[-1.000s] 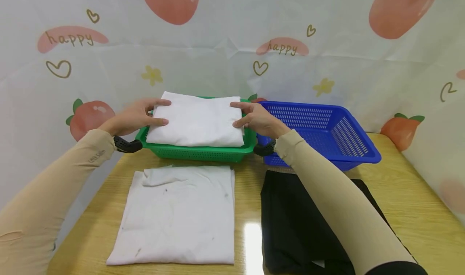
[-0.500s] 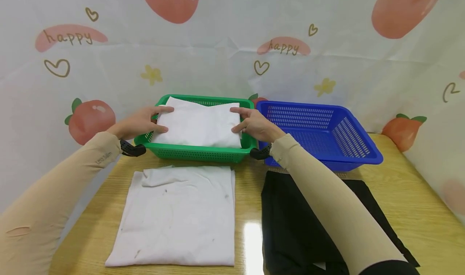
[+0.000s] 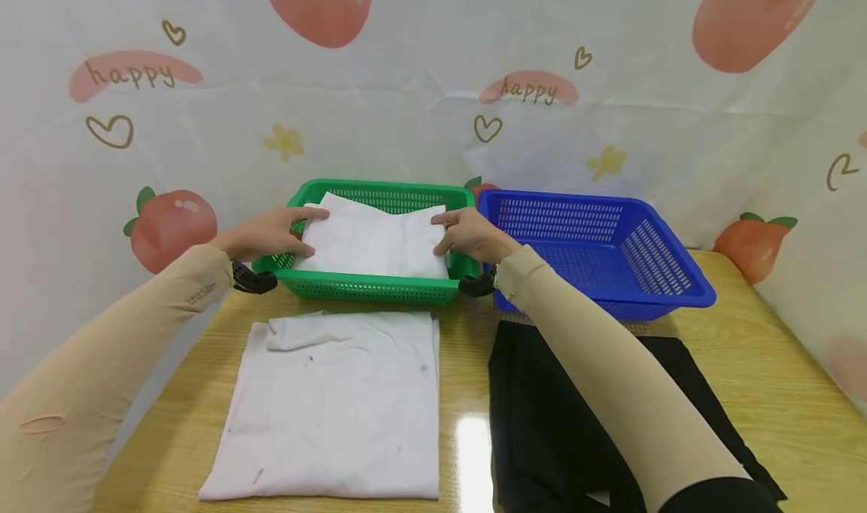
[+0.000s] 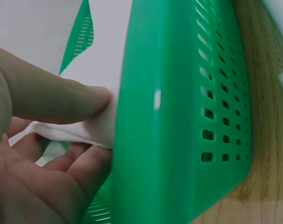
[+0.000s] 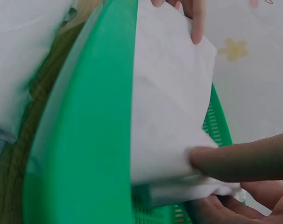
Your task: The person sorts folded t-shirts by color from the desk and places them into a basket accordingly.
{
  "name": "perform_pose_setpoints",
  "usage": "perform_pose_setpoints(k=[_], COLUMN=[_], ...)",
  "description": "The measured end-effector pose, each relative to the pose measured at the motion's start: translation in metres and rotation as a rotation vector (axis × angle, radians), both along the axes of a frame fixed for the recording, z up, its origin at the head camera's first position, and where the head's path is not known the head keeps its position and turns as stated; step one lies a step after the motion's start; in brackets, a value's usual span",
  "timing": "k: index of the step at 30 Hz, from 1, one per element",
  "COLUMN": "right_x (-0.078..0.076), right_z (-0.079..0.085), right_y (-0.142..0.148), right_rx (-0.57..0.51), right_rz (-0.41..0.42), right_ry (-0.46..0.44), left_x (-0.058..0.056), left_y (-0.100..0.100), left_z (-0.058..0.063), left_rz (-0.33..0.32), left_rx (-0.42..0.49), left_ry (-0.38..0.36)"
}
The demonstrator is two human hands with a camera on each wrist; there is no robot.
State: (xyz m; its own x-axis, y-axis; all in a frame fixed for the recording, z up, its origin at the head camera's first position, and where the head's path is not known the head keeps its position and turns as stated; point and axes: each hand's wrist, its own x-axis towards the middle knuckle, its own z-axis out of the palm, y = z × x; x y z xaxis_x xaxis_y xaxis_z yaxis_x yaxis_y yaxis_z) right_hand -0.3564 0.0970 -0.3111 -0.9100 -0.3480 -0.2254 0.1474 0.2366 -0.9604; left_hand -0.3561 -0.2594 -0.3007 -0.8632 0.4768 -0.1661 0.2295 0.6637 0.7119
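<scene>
A folded white cloth (image 3: 375, 238) lies low inside the green basket (image 3: 366, 287), below its back rim. My left hand (image 3: 267, 235) grips the cloth's left side, thumb on top and fingers underneath, as the left wrist view shows beside the basket wall (image 4: 155, 112). At the opposite side my right hand (image 3: 474, 235) pinches the cloth's right edge. In the right wrist view the thumb of my right hand (image 5: 244, 163) presses on the white cloth (image 5: 169, 93) while the fingers curl under its folded layers.
A blue basket (image 3: 596, 253) stands right of the green one. Another folded white cloth (image 3: 332, 415) lies on the wooden table (image 3: 463, 377) in front. Folded black cloth (image 3: 549, 423) lies at the right, partly under my right forearm. A printed white curtain (image 3: 406, 84) hangs behind.
Both hands have lowered the white cloth into the green basket and drawn slightly closer together. The basket's back rim, earlier hidden by the cloth, now shows. Other cloths stay put.
</scene>
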Motion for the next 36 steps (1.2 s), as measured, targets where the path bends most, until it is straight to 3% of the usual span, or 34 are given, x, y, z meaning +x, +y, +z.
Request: perform_pose_setpoints(k=[11,15,20,25,30,36], right_x=[-0.001,-0.001,-0.001,0.002,0.014,0.039], right_z=[-0.002,-0.003,-0.001,0.005,0.008,0.016], right_y=[0.000,-0.001,-0.003,-0.001,0.006,0.013], right_rx=[0.006,0.025,0.009,-0.036,-0.112,-0.244], right_rz=[0.064,0.093,0.120,0.099,0.080,0.068], right_ry=[-0.008,0.002,-0.015,0.002,0.065,0.108], left_x=[0.001,0.000,-0.002,0.001,0.020,0.063], left_y=[0.007,0.011,0.013,0.012,0.013,0.016], left_z=[0.000,0.000,0.002,0.009,0.019,0.023], left_rz=[-0.071,-0.081,-0.060,-0.003,0.041,0.035], left_rx=[-0.059,-0.044,-0.015,-0.043,0.032,0.199], left_ry=[-0.033,-0.083,-0.170,-0.106,-0.042,0.035])
